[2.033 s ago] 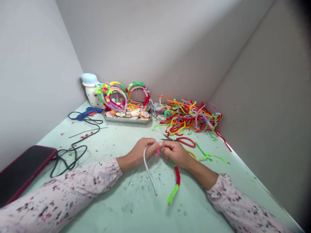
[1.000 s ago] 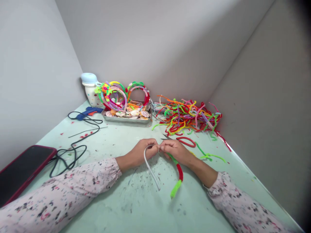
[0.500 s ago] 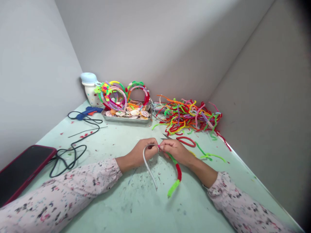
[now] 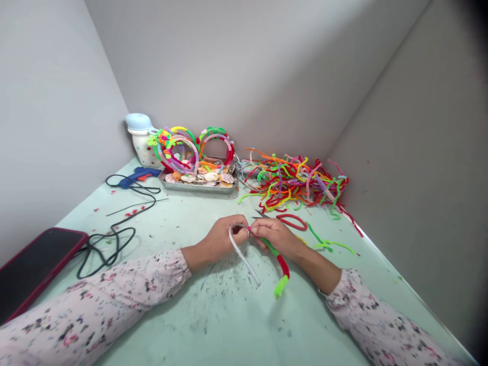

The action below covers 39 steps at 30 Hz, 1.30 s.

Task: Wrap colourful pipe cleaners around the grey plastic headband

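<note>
While the left hand (image 4: 223, 236) and right hand (image 4: 280, 239) pinch one partly wrapped headband (image 4: 244, 258) between them over the desk (image 4: 213, 325), I count one pair of scissors (image 4: 279, 217) just beyond, one phone (image 4: 41, 267), one blue glue gun (image 4: 133, 178); walls (image 4: 229, 66) border left, rear and right.

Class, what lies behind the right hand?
Scissors: their blades and red handle show past the right hand, which covers the middle. Something yellow peeks out near the wrist; the rest is hidden, so I cannot identify it.
</note>
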Tool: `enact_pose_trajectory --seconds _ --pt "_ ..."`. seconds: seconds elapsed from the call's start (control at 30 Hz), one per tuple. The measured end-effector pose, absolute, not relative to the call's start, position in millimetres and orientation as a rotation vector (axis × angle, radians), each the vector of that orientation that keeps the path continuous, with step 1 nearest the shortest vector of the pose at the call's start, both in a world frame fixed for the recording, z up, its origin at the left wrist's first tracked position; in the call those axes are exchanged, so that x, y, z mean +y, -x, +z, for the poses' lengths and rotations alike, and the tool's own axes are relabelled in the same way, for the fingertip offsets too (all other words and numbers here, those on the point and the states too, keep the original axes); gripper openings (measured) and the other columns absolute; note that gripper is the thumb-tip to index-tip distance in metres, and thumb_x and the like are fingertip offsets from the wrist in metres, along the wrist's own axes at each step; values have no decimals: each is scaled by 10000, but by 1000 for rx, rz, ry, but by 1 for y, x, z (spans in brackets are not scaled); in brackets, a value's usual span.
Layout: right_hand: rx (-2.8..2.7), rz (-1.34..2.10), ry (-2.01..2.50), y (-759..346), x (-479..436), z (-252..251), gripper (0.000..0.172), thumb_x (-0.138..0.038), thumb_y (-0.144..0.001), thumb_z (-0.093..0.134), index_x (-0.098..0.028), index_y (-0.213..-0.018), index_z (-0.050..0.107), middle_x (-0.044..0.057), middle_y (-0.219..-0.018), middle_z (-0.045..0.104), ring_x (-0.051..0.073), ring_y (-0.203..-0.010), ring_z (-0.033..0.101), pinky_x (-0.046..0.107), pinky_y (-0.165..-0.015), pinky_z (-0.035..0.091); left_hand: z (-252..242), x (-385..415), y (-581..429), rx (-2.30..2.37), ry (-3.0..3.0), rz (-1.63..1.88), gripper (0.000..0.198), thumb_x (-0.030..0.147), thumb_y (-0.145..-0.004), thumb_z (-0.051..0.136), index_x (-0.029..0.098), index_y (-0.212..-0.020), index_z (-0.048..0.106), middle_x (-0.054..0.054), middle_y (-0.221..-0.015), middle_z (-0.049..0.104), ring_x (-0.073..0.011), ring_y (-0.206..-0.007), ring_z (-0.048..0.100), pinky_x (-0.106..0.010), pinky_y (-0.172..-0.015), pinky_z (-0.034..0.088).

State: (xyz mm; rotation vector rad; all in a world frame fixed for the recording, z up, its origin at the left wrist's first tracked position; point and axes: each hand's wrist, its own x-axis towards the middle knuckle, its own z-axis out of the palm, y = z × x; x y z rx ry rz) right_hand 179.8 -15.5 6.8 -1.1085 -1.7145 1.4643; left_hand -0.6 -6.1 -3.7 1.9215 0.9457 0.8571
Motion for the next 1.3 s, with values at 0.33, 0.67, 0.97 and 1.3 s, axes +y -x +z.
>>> enact_pose_trajectory --seconds 0.33,0.67,0.97,1.3 --pt "-1649 1422 1093 -179 -16 3 144 -242 -796 470 -164 -699 543 -42 -478 493 90 -422 443 207 -446 354 -3 -6 1 951 -1812 892 83 183 -780 467 150 -798 542 36 -613 499 -80 -557 437 -178 -512 329" --pt "-1652 1438 1072 -178 -16 1 167 -263 -823 467 -172 -692 515 -42 -488 498 93 -430 456 205 -448 362 -5 -6 1 937 -1801 913 66 198 -799 492 153 -788 540 36 -594 507 -75 -536 447 -180 -506 329" --pt "-1610 1460 1034 -177 -15 -1 185 -311 -850 462 -169 -752 528 -35 -510 516 97 -445 464 219 -487 390 -1 -4 -2 889 -1654 966 141 265 -783 546 130 -786 588 11 -611 558 -92 -562 485 -200 -527 367" --pt "-1672 1408 1052 -176 -15 -2 214 -326 -870 446 -165 -757 531 -17 -563 562 94 -466 478 210 -492 388 2 -1 -2 932 -1590 939 154 270 -753 578 118 -770 592 30 -544 536 -77 -496 465 -186 -482 354"
